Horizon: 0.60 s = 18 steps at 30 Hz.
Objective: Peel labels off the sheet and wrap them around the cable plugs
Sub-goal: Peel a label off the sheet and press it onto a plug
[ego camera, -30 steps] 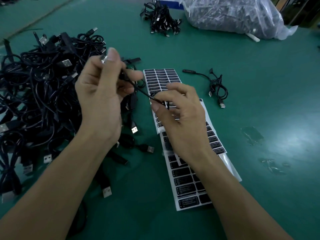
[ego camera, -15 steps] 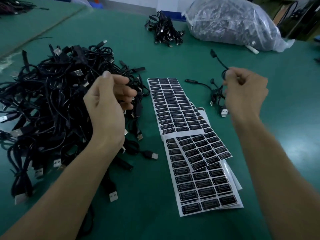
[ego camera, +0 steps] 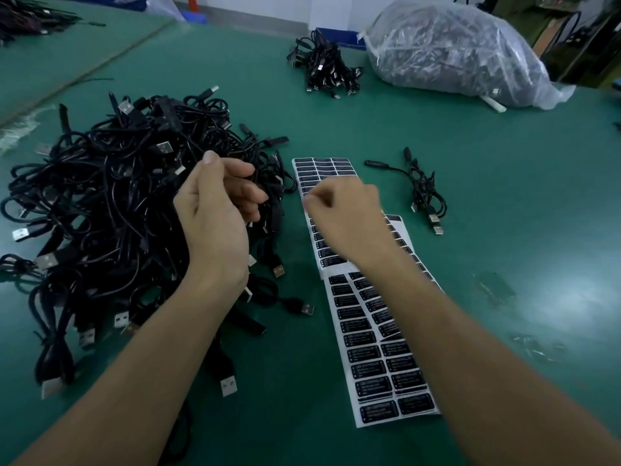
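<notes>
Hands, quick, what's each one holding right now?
Left hand: fingers curled over the cable pile; any grip cannot be told.
Right hand: blurred, curled over the label sheet; cannot be told.

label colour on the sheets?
Labels are black with white print; the head view shows them.
</notes>
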Each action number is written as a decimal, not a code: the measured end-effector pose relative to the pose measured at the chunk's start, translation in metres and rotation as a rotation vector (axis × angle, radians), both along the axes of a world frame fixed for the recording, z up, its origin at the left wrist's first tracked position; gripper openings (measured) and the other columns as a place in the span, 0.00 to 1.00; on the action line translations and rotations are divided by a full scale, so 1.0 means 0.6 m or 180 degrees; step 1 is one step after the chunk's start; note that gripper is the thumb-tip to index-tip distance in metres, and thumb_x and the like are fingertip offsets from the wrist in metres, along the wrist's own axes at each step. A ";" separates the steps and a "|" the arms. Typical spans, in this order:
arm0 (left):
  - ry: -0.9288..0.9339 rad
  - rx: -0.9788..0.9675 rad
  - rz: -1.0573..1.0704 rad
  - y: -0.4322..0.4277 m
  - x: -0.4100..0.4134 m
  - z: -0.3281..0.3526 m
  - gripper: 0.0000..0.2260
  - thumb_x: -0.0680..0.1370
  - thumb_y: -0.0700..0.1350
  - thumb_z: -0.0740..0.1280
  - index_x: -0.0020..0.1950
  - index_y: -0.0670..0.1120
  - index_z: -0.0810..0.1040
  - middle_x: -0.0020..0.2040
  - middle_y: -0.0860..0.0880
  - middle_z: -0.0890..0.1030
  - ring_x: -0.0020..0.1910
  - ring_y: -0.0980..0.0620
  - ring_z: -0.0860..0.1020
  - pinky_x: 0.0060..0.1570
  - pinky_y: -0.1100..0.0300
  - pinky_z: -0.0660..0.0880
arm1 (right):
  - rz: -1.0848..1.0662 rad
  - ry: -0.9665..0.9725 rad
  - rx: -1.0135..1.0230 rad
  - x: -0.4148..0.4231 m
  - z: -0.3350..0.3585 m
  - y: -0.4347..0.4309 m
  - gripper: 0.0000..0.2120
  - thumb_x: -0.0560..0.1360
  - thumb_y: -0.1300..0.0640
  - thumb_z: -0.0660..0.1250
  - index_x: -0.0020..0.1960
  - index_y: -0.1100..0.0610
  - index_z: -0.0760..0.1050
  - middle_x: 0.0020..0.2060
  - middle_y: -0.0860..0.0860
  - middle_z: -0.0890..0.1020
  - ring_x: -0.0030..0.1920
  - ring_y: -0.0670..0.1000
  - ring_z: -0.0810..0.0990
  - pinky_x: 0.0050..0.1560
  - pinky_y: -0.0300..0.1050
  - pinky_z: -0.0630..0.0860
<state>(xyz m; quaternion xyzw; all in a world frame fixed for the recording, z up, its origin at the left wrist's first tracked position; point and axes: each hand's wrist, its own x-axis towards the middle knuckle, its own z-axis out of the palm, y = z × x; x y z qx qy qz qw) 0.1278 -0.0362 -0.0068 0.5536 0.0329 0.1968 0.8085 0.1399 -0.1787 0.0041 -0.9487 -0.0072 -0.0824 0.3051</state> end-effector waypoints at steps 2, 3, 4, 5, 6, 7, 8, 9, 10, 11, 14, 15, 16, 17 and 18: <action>0.0003 -0.0026 0.0031 0.000 0.001 -0.001 0.20 0.87 0.47 0.54 0.40 0.45 0.77 0.26 0.53 0.77 0.28 0.55 0.72 0.30 0.61 0.70 | 0.0056 0.0299 -0.0060 0.007 -0.009 0.039 0.15 0.79 0.47 0.66 0.37 0.54 0.73 0.34 0.52 0.77 0.37 0.54 0.75 0.40 0.45 0.70; -0.0001 -0.0020 0.0043 0.000 0.001 -0.001 0.20 0.87 0.47 0.54 0.40 0.45 0.77 0.26 0.53 0.76 0.27 0.55 0.72 0.30 0.61 0.70 | -0.0004 0.0478 -0.0114 0.011 -0.013 0.053 0.17 0.78 0.44 0.67 0.37 0.55 0.71 0.35 0.53 0.76 0.36 0.56 0.76 0.37 0.46 0.70; -0.0009 0.0000 0.0049 -0.001 0.001 -0.002 0.20 0.87 0.47 0.54 0.39 0.45 0.77 0.26 0.53 0.76 0.27 0.55 0.72 0.29 0.62 0.70 | -0.0089 0.0629 -0.0153 0.014 -0.016 0.063 0.19 0.76 0.42 0.68 0.38 0.55 0.69 0.36 0.53 0.76 0.37 0.57 0.76 0.36 0.46 0.70; -0.0020 0.0030 0.0050 -0.001 0.000 -0.003 0.20 0.87 0.46 0.54 0.39 0.45 0.77 0.26 0.53 0.76 0.27 0.55 0.72 0.29 0.62 0.70 | -0.0162 0.0742 -0.0149 0.017 -0.019 0.069 0.20 0.75 0.42 0.69 0.37 0.55 0.67 0.37 0.53 0.75 0.37 0.57 0.76 0.34 0.46 0.69; -0.0033 0.0067 0.0048 -0.001 0.000 -0.003 0.20 0.87 0.46 0.54 0.39 0.45 0.77 0.26 0.53 0.76 0.26 0.56 0.72 0.28 0.62 0.69 | -0.0201 0.0827 -0.0072 0.020 -0.020 0.072 0.20 0.74 0.43 0.69 0.36 0.55 0.66 0.37 0.53 0.75 0.37 0.57 0.75 0.33 0.46 0.68; -0.0049 0.0106 0.0049 -0.002 0.000 -0.003 0.20 0.87 0.46 0.54 0.39 0.45 0.77 0.26 0.53 0.76 0.26 0.56 0.72 0.28 0.63 0.69 | -0.0207 0.0891 0.0079 0.022 -0.019 0.073 0.20 0.74 0.45 0.70 0.35 0.54 0.65 0.36 0.53 0.74 0.36 0.56 0.74 0.33 0.46 0.66; -0.0071 0.0146 0.0056 -0.002 -0.001 -0.004 0.20 0.87 0.46 0.54 0.39 0.45 0.77 0.26 0.53 0.76 0.26 0.56 0.72 0.28 0.63 0.69 | -0.0191 0.0914 0.0271 0.024 -0.017 0.071 0.19 0.73 0.48 0.71 0.34 0.55 0.66 0.35 0.53 0.73 0.36 0.56 0.73 0.33 0.46 0.66; -0.0097 0.0189 0.0066 -0.002 -0.001 -0.004 0.20 0.87 0.46 0.54 0.39 0.45 0.77 0.26 0.53 0.75 0.26 0.56 0.72 0.28 0.63 0.69 | -0.0177 0.0880 0.0462 0.024 -0.013 0.068 0.16 0.73 0.51 0.72 0.34 0.57 0.71 0.34 0.53 0.74 0.36 0.56 0.74 0.33 0.46 0.67; -0.0130 0.0244 0.0076 -0.002 -0.001 -0.005 0.20 0.87 0.45 0.53 0.39 0.45 0.77 0.26 0.53 0.75 0.26 0.56 0.72 0.28 0.63 0.69 | -0.0165 0.0781 0.0636 0.024 -0.008 0.065 0.13 0.74 0.53 0.72 0.35 0.60 0.76 0.33 0.54 0.77 0.36 0.56 0.76 0.34 0.47 0.70; -0.0164 0.0319 0.0087 -0.003 -0.001 -0.005 0.20 0.87 0.45 0.53 0.38 0.45 0.77 0.26 0.53 0.75 0.26 0.57 0.72 0.28 0.63 0.69 | -0.0146 0.0657 0.0812 0.023 -0.003 0.062 0.12 0.75 0.55 0.71 0.38 0.62 0.80 0.34 0.55 0.79 0.37 0.56 0.77 0.37 0.49 0.73; -0.0241 0.0565 0.0048 -0.006 -0.002 -0.008 0.20 0.87 0.44 0.54 0.39 0.44 0.77 0.27 0.52 0.77 0.27 0.58 0.74 0.30 0.64 0.70 | -0.0064 0.0415 0.1603 0.019 0.018 0.055 0.13 0.80 0.56 0.67 0.39 0.60 0.81 0.36 0.55 0.84 0.36 0.50 0.81 0.41 0.48 0.79; -0.0241 0.0621 -0.0005 -0.007 -0.002 -0.009 0.20 0.87 0.44 0.55 0.39 0.44 0.78 0.28 0.52 0.78 0.28 0.58 0.75 0.31 0.65 0.71 | -0.0035 0.0338 0.1913 0.018 0.028 0.052 0.12 0.81 0.57 0.67 0.39 0.59 0.80 0.35 0.52 0.84 0.33 0.46 0.79 0.37 0.42 0.77; -0.0222 0.0670 -0.0073 -0.008 -0.002 -0.010 0.19 0.86 0.44 0.55 0.40 0.43 0.78 0.29 0.52 0.79 0.29 0.58 0.76 0.32 0.65 0.71 | 0.0014 0.0241 0.2212 0.015 0.041 0.050 0.11 0.81 0.58 0.66 0.40 0.58 0.80 0.35 0.50 0.83 0.30 0.42 0.77 0.34 0.37 0.75; -0.0195 0.0714 -0.0149 -0.009 -0.003 -0.012 0.19 0.86 0.44 0.55 0.41 0.43 0.79 0.30 0.51 0.81 0.31 0.58 0.77 0.33 0.66 0.72 | 0.0094 0.0136 0.2501 0.012 0.054 0.046 0.11 0.81 0.59 0.65 0.42 0.58 0.79 0.34 0.49 0.82 0.29 0.41 0.76 0.33 0.34 0.73; -0.0173 0.0751 -0.0226 -0.009 -0.003 -0.013 0.19 0.86 0.45 0.56 0.42 0.43 0.80 0.32 0.51 0.82 0.32 0.58 0.79 0.34 0.67 0.73 | 0.0197 0.0033 0.2772 0.007 0.068 0.042 0.10 0.82 0.60 0.65 0.42 0.57 0.79 0.34 0.48 0.81 0.30 0.40 0.75 0.33 0.33 0.73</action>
